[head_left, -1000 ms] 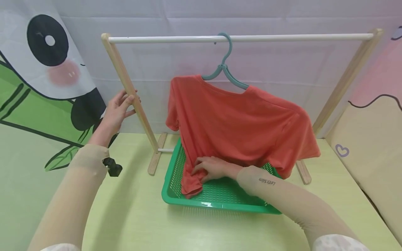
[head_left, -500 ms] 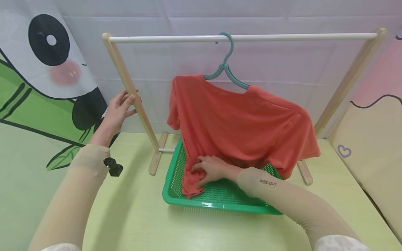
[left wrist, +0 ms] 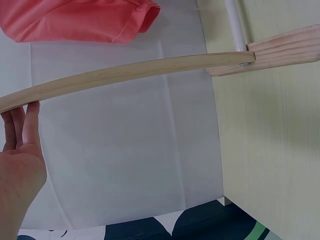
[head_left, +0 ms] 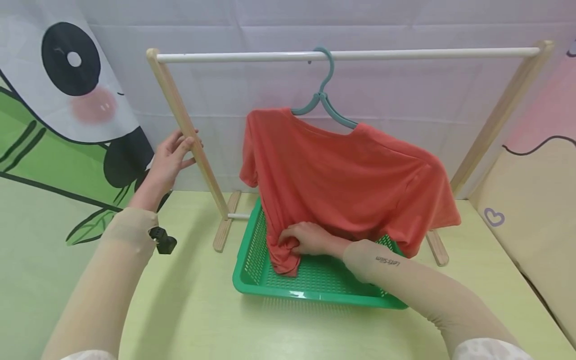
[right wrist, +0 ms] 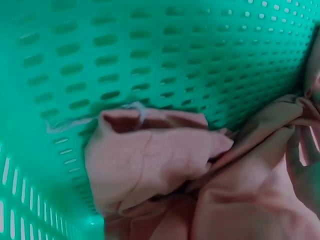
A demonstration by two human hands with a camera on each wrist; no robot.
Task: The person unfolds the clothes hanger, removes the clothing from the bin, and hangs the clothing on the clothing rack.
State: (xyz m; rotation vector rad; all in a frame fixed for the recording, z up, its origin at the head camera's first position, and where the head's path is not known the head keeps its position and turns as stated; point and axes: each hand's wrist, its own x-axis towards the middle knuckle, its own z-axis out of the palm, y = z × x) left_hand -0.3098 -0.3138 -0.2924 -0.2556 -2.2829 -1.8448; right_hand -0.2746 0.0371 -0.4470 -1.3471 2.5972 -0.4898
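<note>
A coral-red T-shirt (head_left: 333,170) hangs from a teal hanger (head_left: 325,95), its lower part hanging into a green plastic basket (head_left: 315,295). My right hand (head_left: 308,237) reaches into the basket and pinches a bunched fold of the shirt near its left side. In the right wrist view, the shirt's crumpled lower end (right wrist: 150,155) lies against the perforated green wall, with fingers (right wrist: 302,165) at the right edge. My left hand (head_left: 166,155) holds the left wooden post (head_left: 191,130) of the clothes rack, thumb in front and fingers behind it.
The rack's white rail (head_left: 427,54) bears the hanger hook, and its right post (head_left: 499,115) stands beyond the shirt. Wooden feet (head_left: 225,225) rest on the pale yellow table (head_left: 189,300). A white cloth backdrop (head_left: 382,100) and painted panels (head_left: 49,150) surround it.
My right hand has closed its fingers on the shirt fabric, and the shirt's lower end has drawn up and slightly to the right. The left hand has stayed on the post.
</note>
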